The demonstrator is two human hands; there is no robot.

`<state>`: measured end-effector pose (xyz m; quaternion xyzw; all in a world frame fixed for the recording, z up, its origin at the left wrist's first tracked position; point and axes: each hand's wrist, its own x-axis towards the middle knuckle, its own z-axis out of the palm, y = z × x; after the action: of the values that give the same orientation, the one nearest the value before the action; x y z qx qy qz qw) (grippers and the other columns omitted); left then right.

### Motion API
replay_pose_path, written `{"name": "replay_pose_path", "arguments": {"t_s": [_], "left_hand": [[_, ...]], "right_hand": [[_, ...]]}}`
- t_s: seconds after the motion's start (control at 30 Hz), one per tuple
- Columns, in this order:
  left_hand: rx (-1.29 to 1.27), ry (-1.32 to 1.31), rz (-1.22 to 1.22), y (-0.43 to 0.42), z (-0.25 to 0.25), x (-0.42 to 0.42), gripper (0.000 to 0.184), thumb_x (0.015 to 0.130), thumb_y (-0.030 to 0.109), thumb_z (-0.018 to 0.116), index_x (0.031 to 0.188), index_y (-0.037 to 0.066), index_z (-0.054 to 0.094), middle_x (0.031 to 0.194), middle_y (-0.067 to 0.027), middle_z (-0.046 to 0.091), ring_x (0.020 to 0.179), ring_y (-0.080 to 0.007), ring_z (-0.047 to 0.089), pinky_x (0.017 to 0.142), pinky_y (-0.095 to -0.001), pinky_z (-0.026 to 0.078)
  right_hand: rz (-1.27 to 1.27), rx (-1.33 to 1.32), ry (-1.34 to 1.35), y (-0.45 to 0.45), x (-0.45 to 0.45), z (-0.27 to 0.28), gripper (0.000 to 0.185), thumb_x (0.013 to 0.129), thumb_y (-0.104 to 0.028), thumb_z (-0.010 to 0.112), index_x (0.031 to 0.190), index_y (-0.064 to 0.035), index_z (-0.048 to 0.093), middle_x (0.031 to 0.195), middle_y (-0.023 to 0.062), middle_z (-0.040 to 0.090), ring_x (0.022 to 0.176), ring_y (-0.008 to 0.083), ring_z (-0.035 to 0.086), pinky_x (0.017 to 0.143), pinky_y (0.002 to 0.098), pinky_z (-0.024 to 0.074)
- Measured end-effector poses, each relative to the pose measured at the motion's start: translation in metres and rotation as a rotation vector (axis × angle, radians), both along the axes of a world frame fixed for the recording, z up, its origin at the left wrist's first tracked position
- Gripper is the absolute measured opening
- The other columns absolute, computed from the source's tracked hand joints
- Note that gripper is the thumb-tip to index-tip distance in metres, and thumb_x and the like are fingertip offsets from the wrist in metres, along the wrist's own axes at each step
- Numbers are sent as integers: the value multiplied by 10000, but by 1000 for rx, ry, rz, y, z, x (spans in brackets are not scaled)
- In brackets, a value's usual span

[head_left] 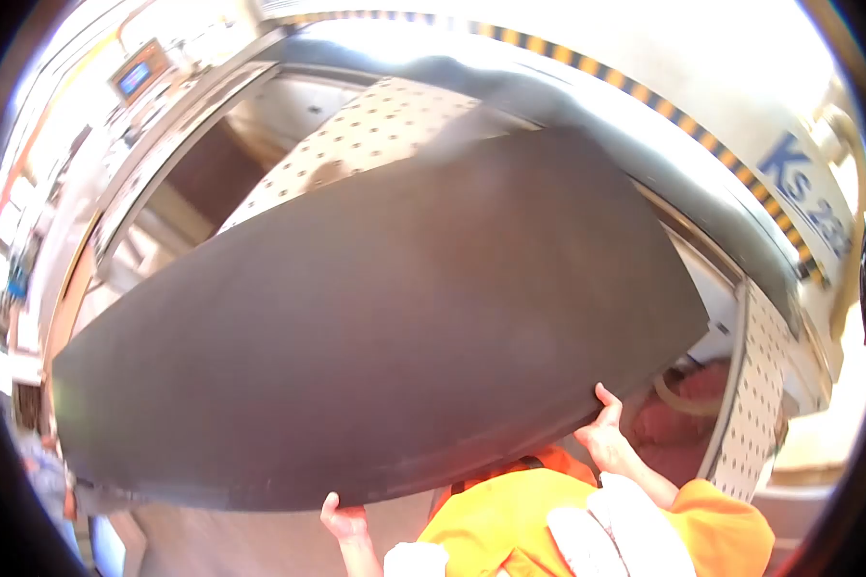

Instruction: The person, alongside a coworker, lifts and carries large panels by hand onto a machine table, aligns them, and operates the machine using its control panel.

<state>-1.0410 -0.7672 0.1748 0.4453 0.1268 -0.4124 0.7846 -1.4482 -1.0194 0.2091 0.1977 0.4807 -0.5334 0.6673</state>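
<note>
A large dark flat panel (385, 327) fills the middle of the head view, its near edge curved by the lens. My left hand (344, 520) holds the near edge with the thumb up, its other fingers hidden underneath. Farther right, my right hand (606, 433) grips the same edge near the right corner, thumb on top and fingers below. Beyond and beside the panel are a perforated light board (385, 120) and a second perforated strip (752, 385) at the right.
A machine frame with a metal rail (731, 231) and a yellow-black striped edge (587, 65) curves behind the panel. A screen (137, 77) stands at the upper left. Part of another person (50, 486) shows at the lower left, beside the panel's left end.
</note>
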Motion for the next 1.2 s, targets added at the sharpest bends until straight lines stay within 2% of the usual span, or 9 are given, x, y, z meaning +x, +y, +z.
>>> {"name": "replay_pose_path", "arguments": {"t_s": [0.2, 0.3, 0.37, 0.43, 0.57, 0.6, 0.7, 0.93, 1.2], "left_hand": [[51, 77, 58, -68, -6, 20, 418, 865, 230, 629, 1204, -12, 595, 1217, -134, 647, 1118, -299, 612, 958, -438, 500], [686, -69, -293, -92, 9, 43, 642, 853, 637, 650, 950, 2, 621, 656, -79, 645, 520, -215, 615, 488, -352, 505], [842, -122, -315, -121, 18, 59, 740, 798, 747, 630, 849, 10, 593, 492, -40, 510, 385, -167, 498, 399, -303, 420], [786, -113, -405, -149, 19, 76, 746, 840, 720, 611, 891, -24, 597, 497, -16, 484, 375, -128, 429, 379, -277, 344], [743, -43, -480, -212, 33, 99, 672, 908, 666, 563, 908, -6, 565, 480, 5, 427, 364, -110, 362, 369, -273, 276], [670, 6, -432, -226, 29, 106, 610, 925, 628, 571, 878, 21, 534, 476, 15, 399, 365, -99, 332, 365, -271, 255], [536, 65, -420, -259, 16, 138, 566, 932, 599, 585, 862, 42, 507, 473, 21, 379, 361, -95, 313, 364, -267, 239], [499, 143, -361, -337, 25, 242, 442, 971, 491, 583, 842, 74, 513, 476, 20, 361, 349, -110, 287, 363, -287, 221], [581, -90, -230, -447, 22, 366, 364, 967, 406, 606, 826, 77, 544, 501, 27, 384, 375, -102, 322, 376, -275, 248]], "right_hand": [[126, -26, -116, -110, 46, 8, 457, 904, -297, 592, 1318, -106, 559, 1375, 77, 550, 1259, 313, 499, 1100, 521, 375], [253, -199, -48, -177, 68, -10, 481, 919, -356, 593, 1323, -98, 556, 1371, 56, 556, 1259, 298, 509, 1081, 530, 390], [340, -242, -18, -225, 79, -23, 485, 918, -368, 621, 1314, -96, 557, 1353, 64, 555, 1241, 289, 517, 1068, 513, 409], [372, -253, 65, -274, 97, -32, 490, 916, -368, 633, 1316, -96, 556, 1345, 73, 556, 1232, 290, 520, 1058, 500, 420], [716, -380, 404, -355, 119, -45, 575, 857, -594, 668, 1164, -109, 628, 1091, 52, 657, 951, 210, 629, 764, 350, 534], [1009, -225, 611, -376, 110, -42, 605, 811, -672, 675, 970, -89, 651, 786, 59, 654, 648, 179, 616, 503, 302, 455], [1314, -174, 1182, -439, 117, -43, 612, 839, -696, 620, 775, -87, 623, 550, 32, 556, 419, 152, 491, 369, 290, 329], [1244, -127, 1028, -518, 256, -4, 392, 904, -445, 683, 766, -96, 573, 604, 50, 560, 411, 138, 430, 379, 290, 297], [1202, -174, 983, -638, 419, -26, 368, 910, -472, 676, 785, -157, 532, 604, -1, 535, 408, 62, 377, 378, 237, 245]]}}
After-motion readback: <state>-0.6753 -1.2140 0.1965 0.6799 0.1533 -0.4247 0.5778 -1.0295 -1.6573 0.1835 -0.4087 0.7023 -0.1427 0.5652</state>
